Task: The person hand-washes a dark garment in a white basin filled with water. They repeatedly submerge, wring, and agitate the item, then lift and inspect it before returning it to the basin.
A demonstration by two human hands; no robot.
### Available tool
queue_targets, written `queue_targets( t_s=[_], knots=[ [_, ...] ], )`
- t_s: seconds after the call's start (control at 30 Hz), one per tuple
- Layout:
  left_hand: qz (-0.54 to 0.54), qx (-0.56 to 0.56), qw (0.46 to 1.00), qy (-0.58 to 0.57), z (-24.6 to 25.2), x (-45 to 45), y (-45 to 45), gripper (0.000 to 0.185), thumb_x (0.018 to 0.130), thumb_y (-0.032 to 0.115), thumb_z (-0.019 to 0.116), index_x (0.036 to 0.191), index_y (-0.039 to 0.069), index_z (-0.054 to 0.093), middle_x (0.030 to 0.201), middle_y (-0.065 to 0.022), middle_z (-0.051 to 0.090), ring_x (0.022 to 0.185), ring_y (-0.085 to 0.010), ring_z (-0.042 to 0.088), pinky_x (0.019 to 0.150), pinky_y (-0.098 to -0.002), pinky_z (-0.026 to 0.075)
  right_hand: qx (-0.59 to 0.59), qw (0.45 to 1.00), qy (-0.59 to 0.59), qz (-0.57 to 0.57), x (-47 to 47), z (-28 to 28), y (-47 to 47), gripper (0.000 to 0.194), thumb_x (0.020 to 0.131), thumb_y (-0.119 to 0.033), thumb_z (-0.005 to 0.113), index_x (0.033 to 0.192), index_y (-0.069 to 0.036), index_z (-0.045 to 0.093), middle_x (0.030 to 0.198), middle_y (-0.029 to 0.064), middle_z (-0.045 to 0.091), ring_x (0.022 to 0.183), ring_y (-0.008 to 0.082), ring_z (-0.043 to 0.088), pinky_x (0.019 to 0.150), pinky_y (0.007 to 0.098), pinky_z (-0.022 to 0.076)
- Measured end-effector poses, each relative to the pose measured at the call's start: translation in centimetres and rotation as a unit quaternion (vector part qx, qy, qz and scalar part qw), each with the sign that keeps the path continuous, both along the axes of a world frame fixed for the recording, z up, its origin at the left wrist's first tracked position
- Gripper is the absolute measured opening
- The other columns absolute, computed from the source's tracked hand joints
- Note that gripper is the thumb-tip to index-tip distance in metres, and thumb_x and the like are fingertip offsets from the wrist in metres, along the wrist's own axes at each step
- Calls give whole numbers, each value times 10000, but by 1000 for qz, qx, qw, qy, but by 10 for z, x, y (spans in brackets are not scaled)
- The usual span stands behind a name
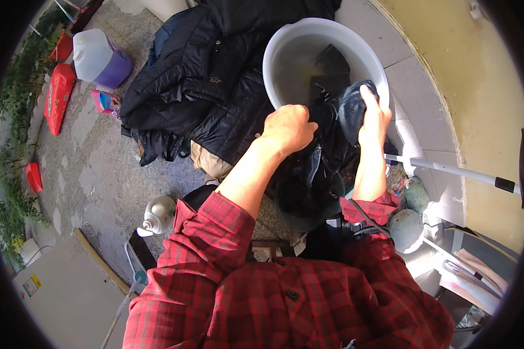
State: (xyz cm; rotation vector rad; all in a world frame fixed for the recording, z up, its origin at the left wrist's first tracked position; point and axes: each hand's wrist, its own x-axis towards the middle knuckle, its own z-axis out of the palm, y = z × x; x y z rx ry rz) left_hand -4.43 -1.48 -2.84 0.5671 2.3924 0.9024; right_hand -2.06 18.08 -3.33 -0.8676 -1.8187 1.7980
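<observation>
A white plastic basin [270, 56] holds murky water and part of a wet black garment [325, 113], which hangs over the near rim towards a dark bucket [305, 222] below. My right hand [373, 113], at the basin's right rim, grips a bunched dark cloth [353, 109] with the thumb on top. My left hand [290, 126] is closed in a fist at the near left rim, against the black garment; whether fabric lies inside the fist is hidden. Black quilted jackets [201, 87] lie heaped left of the basin.
On the concrete at left stand a jug of purple liquid [100, 59], a pink pouch [105, 101] and a red bag [59, 98]. A white pump bottle [159, 213] is near my left elbow. A pale pole [454, 169] and green squashes [406, 229] are at right, beside a yellow wall [476, 87].
</observation>
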Motion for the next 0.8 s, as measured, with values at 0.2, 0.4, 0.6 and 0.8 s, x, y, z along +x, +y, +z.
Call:
queue_targets(
  t_s=[0.2, 0.4, 0.6, 0.8],
  knots=[
    [15, 2, 1000, 1, 4, -13, -19, 343, 808, 280, 649, 926, -41, 672, 910, -240, 663, 908, -379, 647, 798, -437, 517, 389, 808, -348, 272, -51, -116, -33, 495, 860, -319, 564, 1181, 58, 560, 1112, 309, 604, 1109, 441, 553, 944, 447, 443],
    [37, 16, 999, -10, 2, -20, -29, 338, 791, 263, 650, 904, -55, 670, 890, -270, 652, 882, -411, 643, 777, -453, 517, 324, 717, -429, 443, -76, -181, -14, 419, 762, -232, 600, 1075, 42, 644, 1156, 292, 595, 1151, 381, 549, 947, 412, 442],
    [49, 25, 998, -14, 10, -28, -31, 307, 825, 244, 641, 886, -55, 674, 874, -273, 650, 886, -407, 644, 787, -453, 515, 306, 730, -421, 443, -79, -186, 0, 495, 732, -172, 646, 1161, 70, 602, 1220, 271, 580, 1187, 338, 545, 953, 354, 438],
    [41, 8, 999, -22, 10, -31, -25, 258, 840, 217, 633, 882, -34, 675, 882, -261, 654, 904, -404, 640, 791, -449, 513, 35, 929, -252, 269, -46, -79, 19, 267, 799, -33, 608, 1050, 51, 643, 969, 121, 665, 859, 193, 630, 768, 288, 490]
  ],
)
